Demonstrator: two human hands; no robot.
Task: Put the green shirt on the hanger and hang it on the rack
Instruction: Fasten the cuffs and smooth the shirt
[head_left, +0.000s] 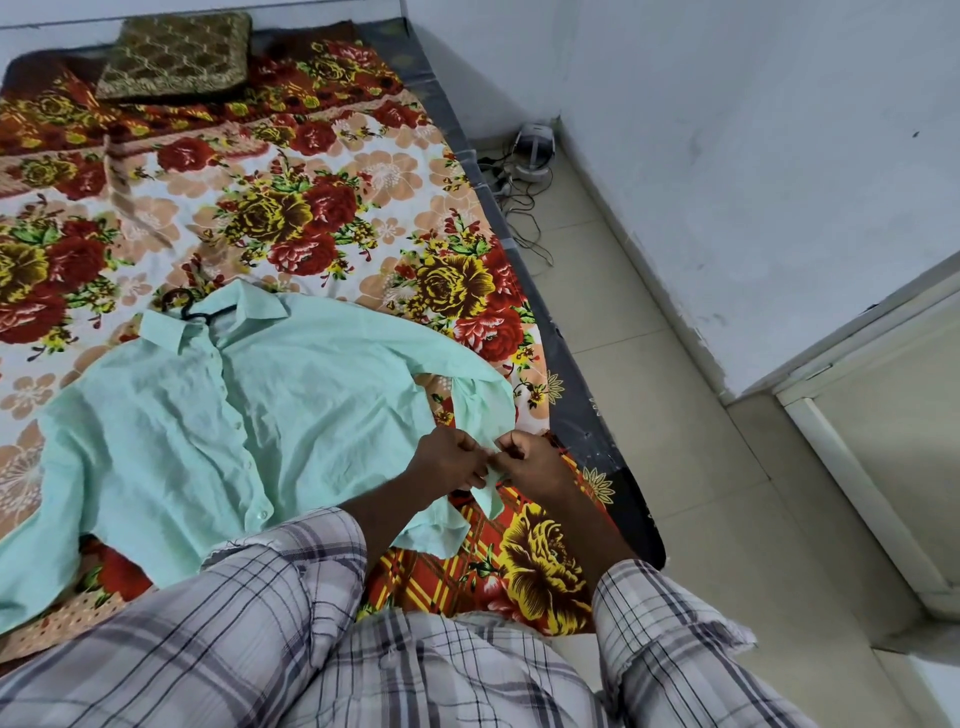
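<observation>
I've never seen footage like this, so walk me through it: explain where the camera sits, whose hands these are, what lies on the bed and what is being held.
There is one picture, from a camera worn on a person's head, looking forward and down. The checked sleeves at the bottom belong to that person. A green shirt lies spread on a flowered bedsheet, with a black hanger poking out at its collar. The left hand and right hand meet at the cuff of one sleeve, fingers pinching the cloth. A cushion sits at the head of the bed, and cables lie on the floor. No rack is in view.
</observation>
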